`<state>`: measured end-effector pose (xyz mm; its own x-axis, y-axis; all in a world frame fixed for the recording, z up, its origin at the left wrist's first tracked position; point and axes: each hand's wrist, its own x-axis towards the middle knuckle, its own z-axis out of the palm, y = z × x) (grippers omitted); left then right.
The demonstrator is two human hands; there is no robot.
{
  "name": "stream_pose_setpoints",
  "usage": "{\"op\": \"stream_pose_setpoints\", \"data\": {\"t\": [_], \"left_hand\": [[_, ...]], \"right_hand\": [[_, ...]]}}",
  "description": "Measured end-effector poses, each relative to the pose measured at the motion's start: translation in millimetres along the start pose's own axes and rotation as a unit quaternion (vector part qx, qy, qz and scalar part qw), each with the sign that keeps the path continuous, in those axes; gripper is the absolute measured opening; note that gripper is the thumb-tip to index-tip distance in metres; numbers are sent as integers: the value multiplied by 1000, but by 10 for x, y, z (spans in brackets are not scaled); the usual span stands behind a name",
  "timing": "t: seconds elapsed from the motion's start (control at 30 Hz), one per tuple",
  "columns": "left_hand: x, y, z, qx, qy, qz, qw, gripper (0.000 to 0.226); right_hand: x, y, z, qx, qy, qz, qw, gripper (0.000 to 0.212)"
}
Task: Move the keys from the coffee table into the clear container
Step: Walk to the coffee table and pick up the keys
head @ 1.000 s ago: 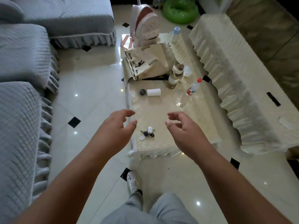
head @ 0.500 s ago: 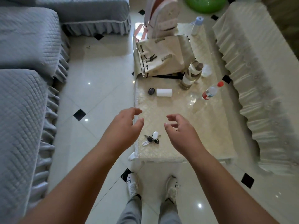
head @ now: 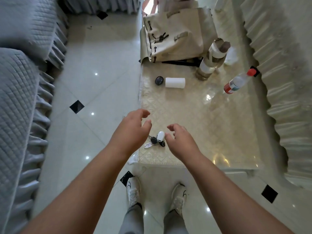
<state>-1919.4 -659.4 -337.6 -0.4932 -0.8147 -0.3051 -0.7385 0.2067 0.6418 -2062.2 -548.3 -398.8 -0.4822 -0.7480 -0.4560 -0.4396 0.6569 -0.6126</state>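
A bunch of keys (head: 157,140) with black heads, a white fob and a small white tag lies near the front left corner of the coffee table (head: 202,125). My left hand (head: 133,130) hovers just left of the keys, fingers loosely curled and holding nothing. My right hand (head: 180,141) hovers just right of them, its fingertips close to the white fob, also holding nothing. No clear container stands out; a clear plastic thing (head: 230,54) behind the wrapped bottle is too blurred to identify.
Farther back on the table are a dark round object (head: 159,80), a white roll (head: 175,82), a wrapped bottle (head: 211,62), a red-capped water bottle (head: 237,81) and a beige bag (head: 177,34). Grey sofas (head: 20,81) stand left, a draped bench (head: 287,81) right.
The view has come closer to the table and tilted down. Both hands have dropped nearer the keys, the right fingertips now beside the white fob.
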Motion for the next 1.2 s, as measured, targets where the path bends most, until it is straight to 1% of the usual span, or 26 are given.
{"op": "stream_pose_setpoints", "data": {"t": [0.23, 0.33, 0.5, 0.67, 0.83, 1.03, 1.2], "left_hand": [[203, -332, 444, 1, 1, -13, 1000, 32], [221, -489, 619, -4, -6, -23, 1000, 31], [295, -645, 752, -11, -4, -35, 999, 30], [381, -750, 782, -2, -3, -37, 999, 30], [439, -745, 780, -4, 5, -35, 999, 31], [482, -721, 821, -8, -3, -31, 999, 32], [474, -692, 873, -9, -7, -35, 999, 32]], "right_hand": [[385, 474, 464, -39, -11, 26, 999, 33], [479, 659, 723, -61, -33, 27, 997, 29], [650, 812, 1096, -158, -125, 55, 978, 42], [733, 940, 1328, -197, -160, 91, 963, 50], [784, 980, 1428, -200, -182, 115, 956, 48], [793, 1018, 1490, -203, -171, 124, 956, 53], [722, 957, 1380, -187, -125, 114, 968, 47]]}}
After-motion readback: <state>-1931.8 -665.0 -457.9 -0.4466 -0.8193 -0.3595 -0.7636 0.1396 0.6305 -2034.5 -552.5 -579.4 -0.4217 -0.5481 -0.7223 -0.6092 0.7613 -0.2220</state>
